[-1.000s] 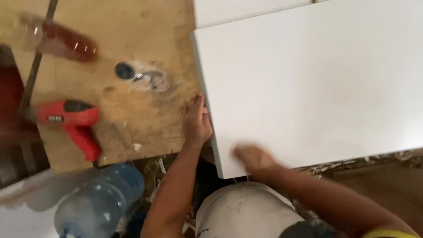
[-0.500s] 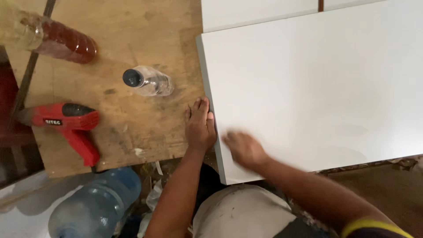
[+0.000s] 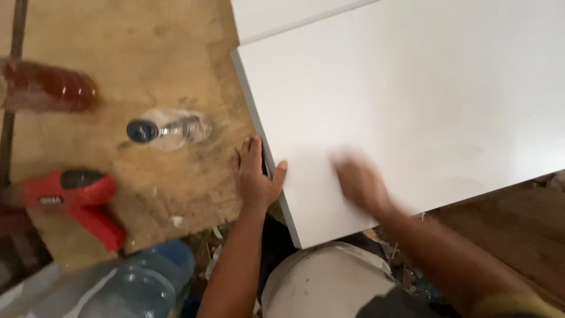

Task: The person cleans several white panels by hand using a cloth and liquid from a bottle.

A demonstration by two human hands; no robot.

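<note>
A large white board (image 3: 412,106) lies flat over a worn plywood table (image 3: 129,65). My left hand (image 3: 255,176) rests flat on the plywood against the board's left edge, thumb touching that edge, fingers apart, holding nothing. My right hand (image 3: 359,182) is blurred with motion on top of the board near its front corner; whether it holds anything I cannot tell. A second white board (image 3: 276,15) shows behind the first one.
A clear plastic bottle with a dark cap (image 3: 168,128) stands left of my left hand. A brown bottle (image 3: 50,88) lies at the far left. A red power drill (image 3: 76,200) sits near the table's front edge. Below it are a big blue water jug (image 3: 135,282) and a white bucket (image 3: 323,282).
My right hand has slid right and up across the board's surface. My left hand stays at the board's left edge. The camera view has shifted closer.
</note>
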